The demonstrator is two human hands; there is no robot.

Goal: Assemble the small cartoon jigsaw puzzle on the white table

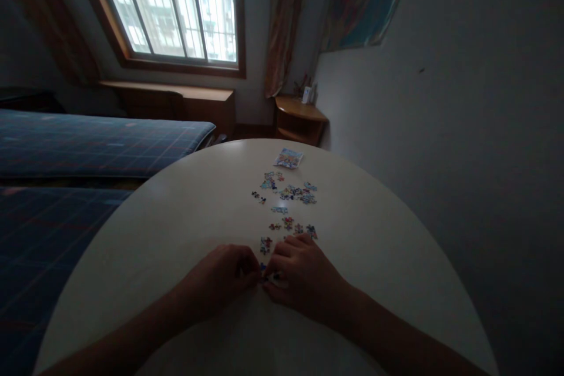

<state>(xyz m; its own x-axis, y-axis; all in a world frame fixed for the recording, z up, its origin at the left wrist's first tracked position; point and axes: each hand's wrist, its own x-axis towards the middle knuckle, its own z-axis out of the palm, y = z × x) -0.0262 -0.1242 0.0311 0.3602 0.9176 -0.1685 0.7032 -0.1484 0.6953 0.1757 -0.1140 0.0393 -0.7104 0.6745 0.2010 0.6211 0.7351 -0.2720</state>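
Observation:
My left hand (230, 270) and my right hand (297, 273) meet low over the round white table (185, 205), fingertips pinched together. Between them are small dark-and-blue jigsaw puzzle pieces (263, 269), partly hidden by the fingers. Just beyond lies a joined bit of puzzle (265, 245), with several loose pieces (288, 223) in a loose row near my right knuckles. Farther off, a scattered heap of puzzle pieces (297, 192) spreads across the table. A printed picture packet (289, 158) rests near the far edge.
A bed with a blue checked cover (97, 141) stands left of the table. Beyond it are a wooden desk (207, 94) under the window and a corner shelf (302, 108) with small items. The white wall (423, 129) rises close on the right.

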